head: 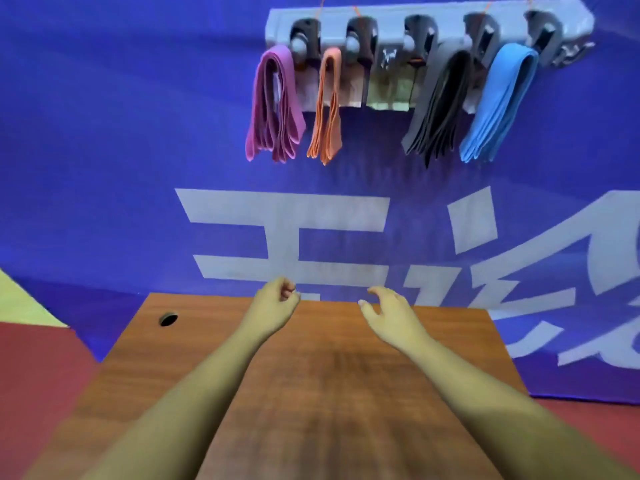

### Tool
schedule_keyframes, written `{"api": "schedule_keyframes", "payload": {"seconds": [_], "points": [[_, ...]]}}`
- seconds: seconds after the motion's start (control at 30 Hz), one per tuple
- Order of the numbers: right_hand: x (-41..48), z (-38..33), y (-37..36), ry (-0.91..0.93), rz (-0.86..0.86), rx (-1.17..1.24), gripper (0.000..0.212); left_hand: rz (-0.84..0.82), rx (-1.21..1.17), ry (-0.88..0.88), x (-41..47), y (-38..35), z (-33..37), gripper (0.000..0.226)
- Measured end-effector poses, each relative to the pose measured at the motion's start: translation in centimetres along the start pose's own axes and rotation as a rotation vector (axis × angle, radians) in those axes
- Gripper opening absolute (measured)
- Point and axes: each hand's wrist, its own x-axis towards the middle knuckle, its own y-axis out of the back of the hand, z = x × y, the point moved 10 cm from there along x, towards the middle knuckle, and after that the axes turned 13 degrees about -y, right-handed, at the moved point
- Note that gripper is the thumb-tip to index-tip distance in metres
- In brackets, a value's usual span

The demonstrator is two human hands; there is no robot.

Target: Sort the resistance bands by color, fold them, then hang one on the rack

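Cut off: both forearms and the near part of the counter leave the view at 6 o'clock; the white characters on the blue banner are cut at 3 o'clock.
Hard to make out: the whole view is a little blurred. The dark holders on the rack have no clear shape, and the pale patch under the middle holder I cannot identify.
Hidden: the palm of the left hand is turned away, so its inside is not seen.
Left fingers: curled in toward the palm, clenched loosely, with nothing visible in them, above the far edge of the counter.
Right hand: at 3 o'clock from the left hand and apart from it.
Right fingers: released, spread a little and bent softly, touching nothing.
Rack: on the banner at 1 o'clock of the view, well apart from both hands.
Bands: four folded bundles hang from the rack, side by side and apart. From 9 to 3 o'clock they are the purple band, the orange band, the black and grey band and the blue band.
Counter: brown wood grain, with a dark round hole at 9 o'clock from the left hand.
Floor: red, seen at 8 o'clock.
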Motion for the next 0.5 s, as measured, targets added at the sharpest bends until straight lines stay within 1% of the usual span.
{"api": "schedule_keyframes", "payload": {"seconds": [0.23, 0.37, 0.43, 0.5], "points": [[-3.0, 13.3, -4.2, -0.137, -0.115, -0.089, 0.048, -0.234, 0.048, 0.050, -6.1, -13.3, -2.4, 0.013], [-5.7, 20.9, -5.8, -0.237, -0.206, -0.113, 0.054, -0.409, 0.062, 0.072, -9.7, -20.8, -3.1, 0.006], [-7.5, 24.0, -6.4, -0.268, -0.248, -0.129, 0.046, -0.488, 0.063, 0.078, -11.5, -24.4, -3.4, 0.003], [-9.5, 26.7, -7.5, -0.281, -0.306, -0.162, 0.039, -0.545, 0.051, 0.091, -13.4, -27.6, -3.6, 0.009]]}}
